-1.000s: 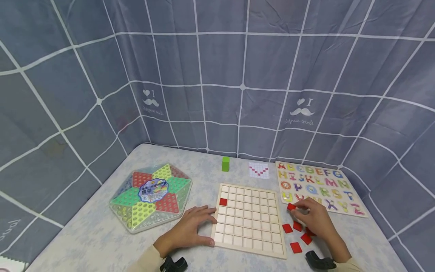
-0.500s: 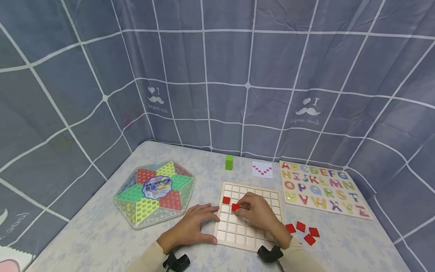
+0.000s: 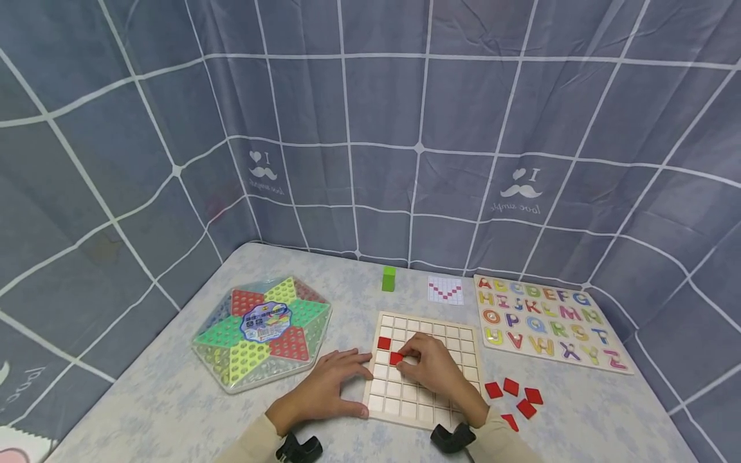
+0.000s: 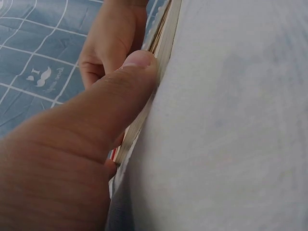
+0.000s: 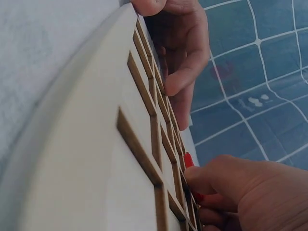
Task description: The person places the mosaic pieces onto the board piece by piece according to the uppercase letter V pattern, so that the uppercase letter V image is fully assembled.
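A flat wooden grid board (image 3: 392, 406) with square recesses lies in front of me. One red square tile (image 3: 384, 343) sits in a recess near its left side. Diagonally below and to the right of that one, my right hand (image 3: 431, 366) pinches another red tile (image 3: 396, 359) between thumb and fingers, down at the grid. In the right wrist view this pinched tile (image 5: 188, 159) shows partly beyond the thumb. My left hand (image 3: 330, 389) is spread along the board's left edge, fingertips and thumb at the frame; its thumb (image 4: 110, 96) lies against the wooden side in the left wrist view.
Several loose red tiles (image 3: 526, 408) lie right of the board. Beyond are a green block (image 3: 388, 280), a card with a red V pattern (image 3: 445, 290) and an alphabet board (image 3: 550, 321). A hexagonal Chinese checkers box (image 3: 263, 334) lies left. Curtains (image 3: 382, 173) enclose the table.
My right hand has carried a red tile from the pile leftward over the board, then lowered it slightly left and nearer at the grid. My left hand has stayed at the board's edge.
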{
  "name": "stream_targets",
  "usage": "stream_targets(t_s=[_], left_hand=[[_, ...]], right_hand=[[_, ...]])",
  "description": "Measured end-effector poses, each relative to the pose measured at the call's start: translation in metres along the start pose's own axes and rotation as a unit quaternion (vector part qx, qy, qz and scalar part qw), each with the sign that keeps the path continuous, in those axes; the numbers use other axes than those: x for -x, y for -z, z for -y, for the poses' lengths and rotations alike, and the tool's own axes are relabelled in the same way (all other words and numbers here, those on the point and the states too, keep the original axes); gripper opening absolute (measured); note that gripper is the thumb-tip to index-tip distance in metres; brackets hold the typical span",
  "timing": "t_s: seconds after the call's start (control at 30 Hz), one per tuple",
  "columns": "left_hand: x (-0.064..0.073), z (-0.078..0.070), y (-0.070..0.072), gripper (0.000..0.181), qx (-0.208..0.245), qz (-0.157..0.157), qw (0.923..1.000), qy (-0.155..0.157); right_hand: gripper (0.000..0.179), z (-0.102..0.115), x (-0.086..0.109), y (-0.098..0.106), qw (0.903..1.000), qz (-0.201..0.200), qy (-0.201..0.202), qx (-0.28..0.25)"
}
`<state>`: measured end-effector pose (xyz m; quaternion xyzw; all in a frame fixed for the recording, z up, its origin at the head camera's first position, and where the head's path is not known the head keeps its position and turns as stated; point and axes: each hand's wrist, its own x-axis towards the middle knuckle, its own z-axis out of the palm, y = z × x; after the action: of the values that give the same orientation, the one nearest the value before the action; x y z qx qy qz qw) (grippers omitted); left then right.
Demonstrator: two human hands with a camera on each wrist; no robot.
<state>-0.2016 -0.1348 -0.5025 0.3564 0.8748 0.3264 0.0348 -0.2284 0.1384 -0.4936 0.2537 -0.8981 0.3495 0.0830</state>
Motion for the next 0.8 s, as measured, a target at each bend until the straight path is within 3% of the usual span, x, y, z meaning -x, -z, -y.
stream_targets(t_s=[0.43,0.8], left_hand=[[0.0009,0.0019,-0.0018,0.051,0.003,0.000,1.0000,0.000],[0.0002,0.0020,-0.0013,0.052,-0.004,-0.008,0.9999,-0.007]], right_hand=[[0.010,0.0017,0.0024,-0.0039,0.9991,-0.019,-0.012,-0.036],[0.009,-0.0003,0.0008,-0.0067,0.9997,-0.016,-0.015,-0.009]])
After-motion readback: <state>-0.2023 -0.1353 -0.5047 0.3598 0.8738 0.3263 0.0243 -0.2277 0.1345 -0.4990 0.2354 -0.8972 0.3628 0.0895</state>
